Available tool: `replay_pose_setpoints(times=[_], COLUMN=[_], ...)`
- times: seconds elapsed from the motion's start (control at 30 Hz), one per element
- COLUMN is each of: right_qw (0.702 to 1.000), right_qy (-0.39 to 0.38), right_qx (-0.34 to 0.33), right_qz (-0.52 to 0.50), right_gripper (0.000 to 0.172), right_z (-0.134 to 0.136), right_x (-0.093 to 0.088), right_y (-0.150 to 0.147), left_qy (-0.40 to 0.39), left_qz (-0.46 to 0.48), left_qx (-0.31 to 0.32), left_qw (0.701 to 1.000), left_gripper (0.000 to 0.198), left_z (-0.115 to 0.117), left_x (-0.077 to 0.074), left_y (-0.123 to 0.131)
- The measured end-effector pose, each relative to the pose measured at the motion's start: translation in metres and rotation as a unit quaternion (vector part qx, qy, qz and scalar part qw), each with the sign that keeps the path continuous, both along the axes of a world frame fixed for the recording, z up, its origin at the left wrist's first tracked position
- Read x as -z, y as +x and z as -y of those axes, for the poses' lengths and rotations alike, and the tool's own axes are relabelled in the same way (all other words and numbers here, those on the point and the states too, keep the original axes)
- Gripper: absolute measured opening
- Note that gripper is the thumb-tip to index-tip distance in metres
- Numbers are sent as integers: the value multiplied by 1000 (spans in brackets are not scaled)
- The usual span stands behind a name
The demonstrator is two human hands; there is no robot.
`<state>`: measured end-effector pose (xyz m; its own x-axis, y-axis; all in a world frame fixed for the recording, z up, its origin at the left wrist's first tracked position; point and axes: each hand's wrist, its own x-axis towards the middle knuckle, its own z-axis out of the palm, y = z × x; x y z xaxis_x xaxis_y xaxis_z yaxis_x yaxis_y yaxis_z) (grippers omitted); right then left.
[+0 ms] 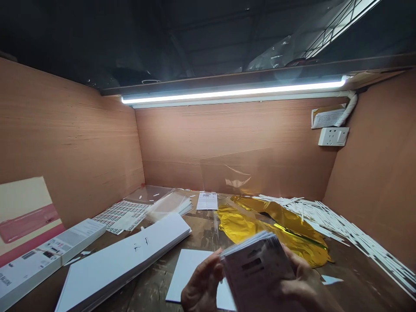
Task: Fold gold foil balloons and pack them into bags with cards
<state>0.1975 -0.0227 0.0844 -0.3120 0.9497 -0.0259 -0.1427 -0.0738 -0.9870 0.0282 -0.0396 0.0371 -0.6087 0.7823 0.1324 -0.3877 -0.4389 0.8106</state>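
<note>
Both my hands hold a thick stack of printed cards [260, 268] low in the middle of the view. My left hand [203, 284] pinches the stack's left edge with its fingers closed on it. My right hand [305, 281] cups the stack from the right and underneath. The top card is pinkish with dark print bars. Under my hands a white sheet [185, 271] lies flat on the brown table [354, 277]. Crumpled gold foil [276, 223] lies just behind the stack.
A long pile of white boards [126, 260] lies at the left, with a white labelled box [45, 255] beyond it. Sticker sheets [121, 214] and clear bags [169, 203] sit at the back left. Several white sticks [344, 229] are spread at the right. Wooden walls enclose the bench.
</note>
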Motion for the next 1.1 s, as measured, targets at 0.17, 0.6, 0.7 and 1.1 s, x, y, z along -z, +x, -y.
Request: replay_pose_setpoints(times=[0.17,0.6,0.7,1.1], right_qw=[999,999,999,1000], right_qy=[-18,23,38,18], right_qx=[-10,29,34,-16], right_qz=[-33,-30,-8,15], right_gripper=[55,56,55,54], right_z=[3,-9,-12,-10], right_x=[-4,8,6,8], right_y=[0,10,13,11], left_qy=[-56,-1,28,57], left_qz=[51,-23,-76,-328], left_qx=[77,52,73,125], left_qw=[994,998,994,935], left_gripper=[39,21,41,12], left_z=[-5,2,1,-13], left_x=[-17,-13,-13,-8], left_y=[-10,-6,-5,-25])
